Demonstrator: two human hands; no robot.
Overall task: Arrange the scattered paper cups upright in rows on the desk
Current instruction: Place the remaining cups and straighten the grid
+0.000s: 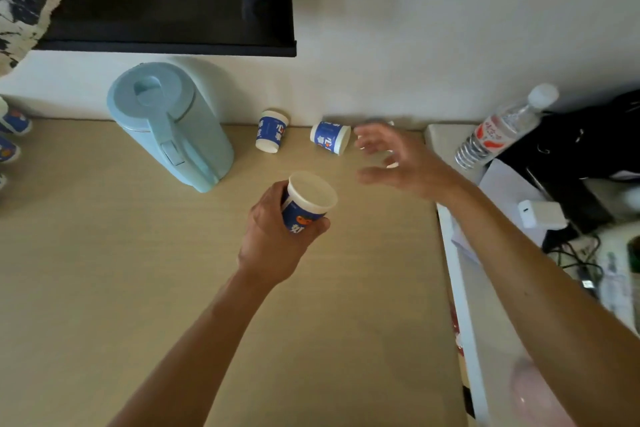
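The person's left hand (273,236) grips a blue-and-white paper cup (310,199) around its side wall, fingers and thumb curled about it. The cup is held just above the middle of the wooden desk (104,270), mouth up and tilted slightly toward the camera.

The right hand (401,159), blurred, is at about 2 o'clock from the held cup with its fingers spread and holding nothing. Just beside its fingertips, at 9 o'clock from them, a second cup (329,137) lies on its side near the wall, mouth facing right. Something white shows behind the fingers, too hidden to name.

A third cup (271,131) stands on end at 11 o'clock from the held cup, close to the wall. At 9 o'clock from it is a pale blue kettle (169,125).

More cups (15,121) are cut off by the frame's 9 o'clock edge.

At 3 o'clock from the right hand, off the desk, a clear water bottle (502,130) leans.
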